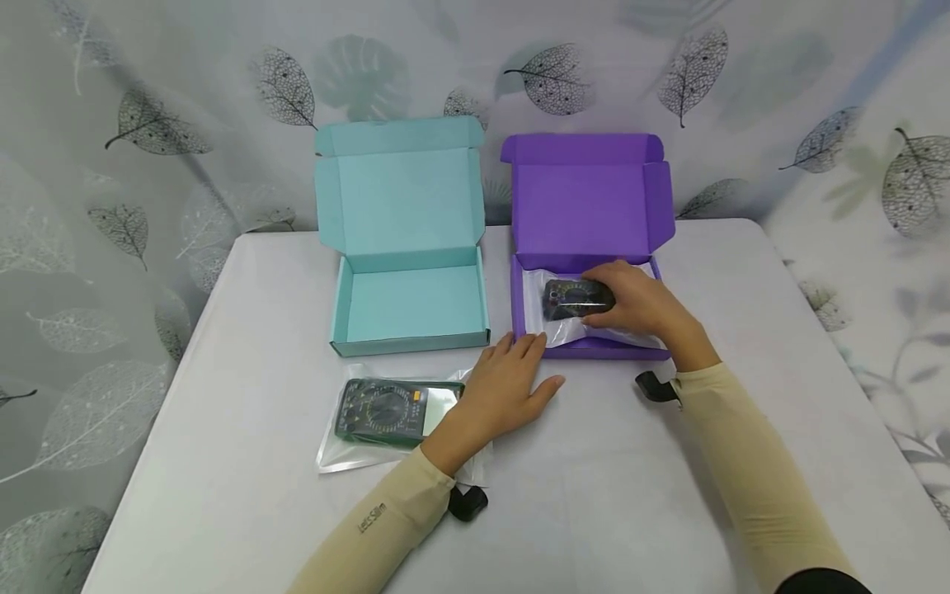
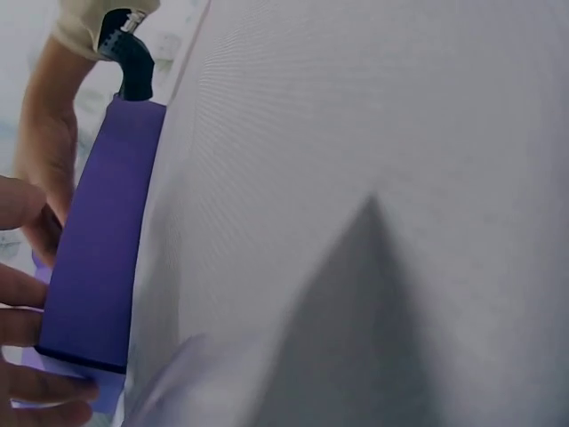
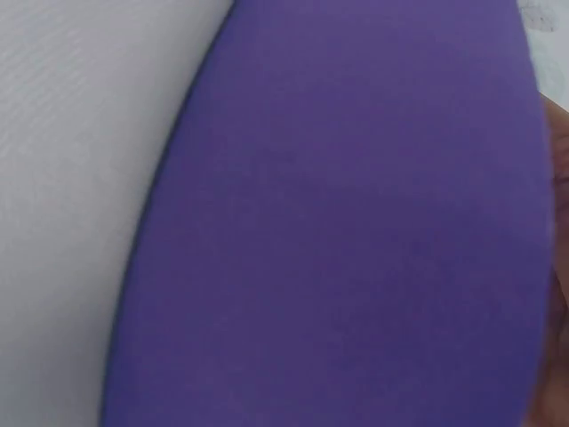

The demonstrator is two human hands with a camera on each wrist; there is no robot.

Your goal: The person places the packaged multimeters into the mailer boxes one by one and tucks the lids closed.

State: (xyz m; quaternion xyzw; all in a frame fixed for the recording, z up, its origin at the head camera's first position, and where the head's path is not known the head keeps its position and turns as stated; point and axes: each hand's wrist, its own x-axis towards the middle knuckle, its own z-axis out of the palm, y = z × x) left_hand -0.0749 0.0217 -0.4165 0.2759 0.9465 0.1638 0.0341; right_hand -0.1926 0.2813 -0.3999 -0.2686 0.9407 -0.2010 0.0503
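My right hand (image 1: 631,301) grips a dark multimeter in a clear bag (image 1: 567,299) inside the purple box (image 1: 590,352), thumb at the near side and fingers at the far side. The meter lies over white padded wrapping (image 1: 536,313). Fingertips of my left hand (image 1: 500,392) touch the purple box's front left corner, fingers spread and fairly straight. In the left wrist view they rest along the purple wall (image 2: 98,240). That wall fills most of the right wrist view and hides nearly all of the right hand (image 3: 553,267).
An open mint-green box (image 1: 411,340) stands left of the purple one, its lid raised. In front of it lies a second bagged multimeter (image 1: 382,411), partly under my left wrist. A white cloth covers the table (image 1: 579,495); leaf-patterned curtain (image 1: 416,74) hangs behind.
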